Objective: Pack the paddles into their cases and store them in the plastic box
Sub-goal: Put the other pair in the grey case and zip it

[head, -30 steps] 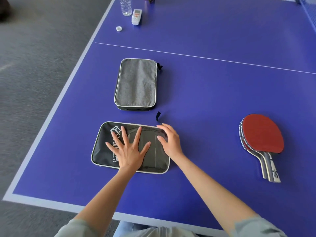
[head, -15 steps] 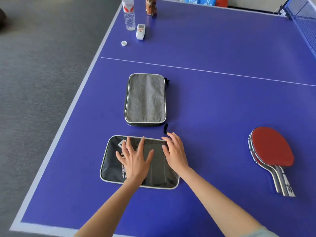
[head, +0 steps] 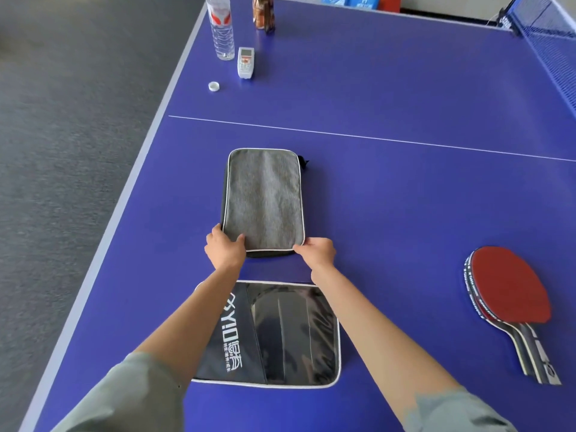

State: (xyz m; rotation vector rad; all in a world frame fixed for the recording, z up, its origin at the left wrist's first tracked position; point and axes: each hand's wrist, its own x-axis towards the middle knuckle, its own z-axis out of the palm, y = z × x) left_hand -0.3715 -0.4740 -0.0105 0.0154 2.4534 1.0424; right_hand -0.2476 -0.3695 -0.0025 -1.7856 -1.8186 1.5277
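A grey fabric paddle case (head: 264,198) with white piping lies flat on the blue table. My left hand (head: 225,248) grips its near left corner and my right hand (head: 316,251) grips its near right corner. Closer to me lies a black case (head: 280,335) with white lettering and a clear window, partly crossed by my forearms. At the right, red-faced paddles (head: 511,291) lie stacked, handles pointing toward me. No plastic box is in view.
At the far left edge stand a water bottle (head: 223,29) and a brown bottle (head: 264,12), with a white remote (head: 245,62) and a bottle cap (head: 213,86) nearby. The net (head: 548,32) runs along the far right. The table edge (head: 103,251) drops to grey floor at left.
Both hands left the black case and moved forward onto the near corners of the grey case. The camera view has tilted up and come closer.
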